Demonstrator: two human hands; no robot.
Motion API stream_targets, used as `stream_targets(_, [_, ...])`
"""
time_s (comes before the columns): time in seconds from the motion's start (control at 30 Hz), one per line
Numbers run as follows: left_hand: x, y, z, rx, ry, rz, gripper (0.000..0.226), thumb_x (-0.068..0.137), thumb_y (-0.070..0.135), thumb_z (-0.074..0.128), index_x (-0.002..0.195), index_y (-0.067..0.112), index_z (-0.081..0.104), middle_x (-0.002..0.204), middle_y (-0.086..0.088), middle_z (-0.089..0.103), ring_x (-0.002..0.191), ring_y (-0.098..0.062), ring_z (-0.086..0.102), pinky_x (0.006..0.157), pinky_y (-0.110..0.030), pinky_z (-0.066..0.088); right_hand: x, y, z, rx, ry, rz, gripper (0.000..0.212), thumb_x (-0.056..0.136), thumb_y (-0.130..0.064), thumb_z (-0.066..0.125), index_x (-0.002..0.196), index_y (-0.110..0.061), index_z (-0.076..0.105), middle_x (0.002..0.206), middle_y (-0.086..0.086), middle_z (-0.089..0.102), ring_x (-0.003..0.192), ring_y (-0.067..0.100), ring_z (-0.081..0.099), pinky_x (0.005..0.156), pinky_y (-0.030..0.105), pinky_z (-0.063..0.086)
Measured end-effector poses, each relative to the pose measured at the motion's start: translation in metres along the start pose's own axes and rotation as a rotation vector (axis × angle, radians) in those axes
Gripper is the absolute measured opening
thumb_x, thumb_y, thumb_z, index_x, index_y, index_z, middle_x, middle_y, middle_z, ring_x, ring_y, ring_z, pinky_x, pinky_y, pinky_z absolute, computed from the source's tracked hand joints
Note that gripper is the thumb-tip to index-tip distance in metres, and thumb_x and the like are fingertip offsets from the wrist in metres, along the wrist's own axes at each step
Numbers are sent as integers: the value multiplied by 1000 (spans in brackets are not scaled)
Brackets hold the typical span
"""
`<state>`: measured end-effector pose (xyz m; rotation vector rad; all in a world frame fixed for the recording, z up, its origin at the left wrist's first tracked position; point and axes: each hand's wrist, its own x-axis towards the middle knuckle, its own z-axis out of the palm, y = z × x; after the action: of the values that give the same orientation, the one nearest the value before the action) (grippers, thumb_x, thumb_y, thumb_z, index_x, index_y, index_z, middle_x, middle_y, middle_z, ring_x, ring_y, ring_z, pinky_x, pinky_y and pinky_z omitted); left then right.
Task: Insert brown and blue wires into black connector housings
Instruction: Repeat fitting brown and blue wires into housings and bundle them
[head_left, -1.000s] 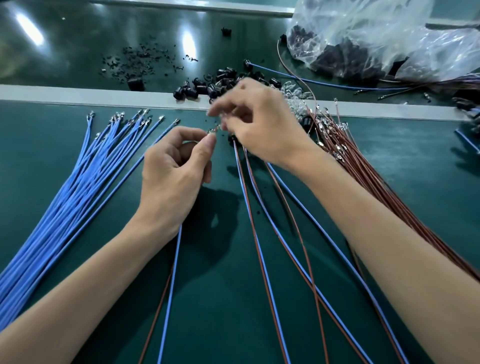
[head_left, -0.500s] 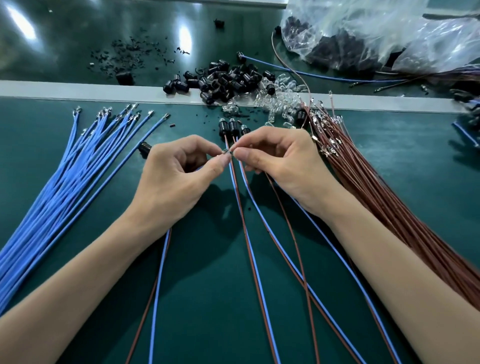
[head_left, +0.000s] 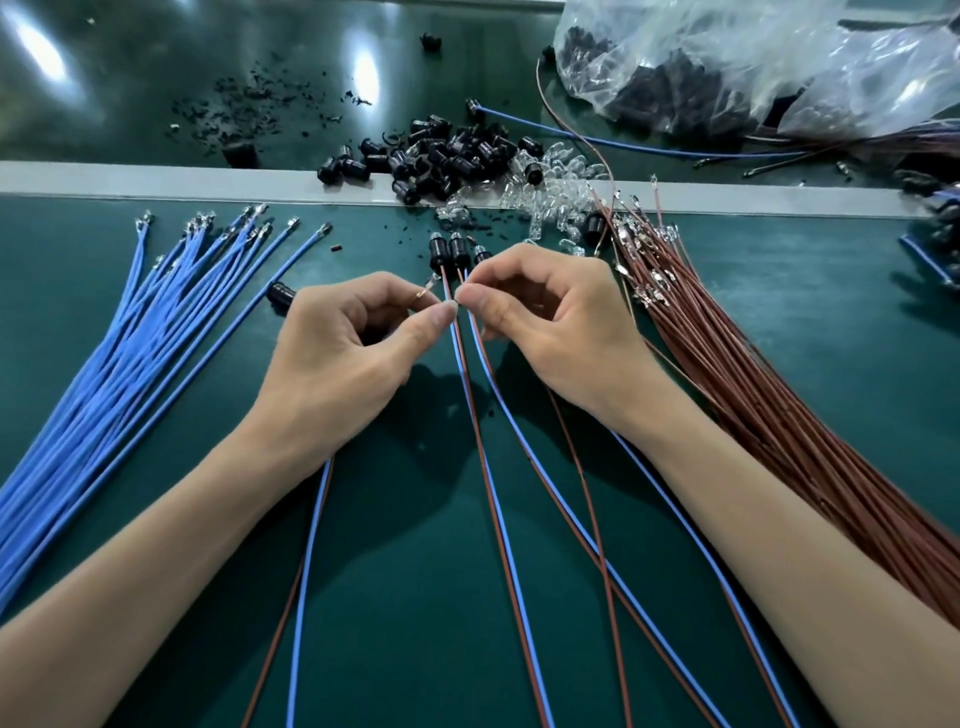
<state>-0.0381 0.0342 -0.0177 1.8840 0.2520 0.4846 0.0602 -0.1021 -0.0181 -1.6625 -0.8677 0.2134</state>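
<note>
My left hand (head_left: 343, 358) pinches the ends of a blue and a brown wire (head_left: 306, 545) that run back under my wrist; a small metal terminal (head_left: 427, 287) sticks out above its thumb. My right hand (head_left: 550, 322) pinches something tiny against the left thumb tip; what it holds is hidden. Just beyond the fingers lie three black connector housings (head_left: 453, 249) with wire pairs (head_left: 498, 493) fitted. A loose black housing (head_left: 280, 293) lies left of my left hand.
Loose blue wires (head_left: 104, 374) fan out at the left, brown wires (head_left: 769, 395) at the right. A heap of black housings (head_left: 441, 153) and clear parts (head_left: 550, 195) lies on the grey strip (head_left: 130, 179). A plastic bag (head_left: 753, 62) sits far right.
My right hand came back from the heap of parts to meet my left hand. Both hands have settled closer to me, fingertips together, and barely moved in the last half second.
</note>
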Motion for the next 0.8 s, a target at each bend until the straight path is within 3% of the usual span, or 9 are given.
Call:
stream_targets(0.17, [-1, 2, -1, 10, 23, 22, 16, 77, 36, 67, 72, 21, 65, 51, 5, 49, 46, -5, 36, 43, -19, 28, 1, 1, -2, 113, -61, 44, 9, 83, -12, 70, 92, -12, 70, 79, 2, 70, 68, 12, 64, 66, 23, 55])
stream_targets(0.3, [-2, 4, -1, 44, 35, 71, 10, 81, 27, 69, 72, 23, 64, 51, -9, 51, 45, -9, 39, 44, -24, 31, 3, 3, -4, 145, -102, 86, 4, 82, -16, 71, 83, -19, 69, 73, -6, 67, 66, 9, 61, 66, 22, 53])
stream_targets(0.47, [-4, 6, 1, 97, 39, 119, 10, 83, 24, 69, 75, 20, 64, 54, -17, 51, 47, -27, 40, 45, -31, 31, 3, 2, -7, 204, -133, 130, 4, 82, -14, 70, 82, -18, 69, 70, -9, 66, 65, 6, 58, 65, 17, 48])
stream_targets(0.67, [-3, 2, 0, 99, 51, 123, 9, 85, 21, 69, 77, 20, 65, 55, -14, 54, 47, -11, 40, 46, -29, 33, 2, -1, -8, 213, -146, 115, 13, 86, -8, 67, 98, -12, 69, 80, 1, 66, 73, 8, 58, 68, 16, 48])
stream_targets(0.8, [-3, 2, 1, 67, 41, 89, 11, 86, 21, 67, 76, 17, 64, 51, 1, 51, 46, -4, 40, 46, -16, 33, 1, -3, -7, 212, -160, 90, 12, 82, -5, 70, 92, -13, 69, 79, 2, 68, 73, 5, 60, 69, 15, 48])
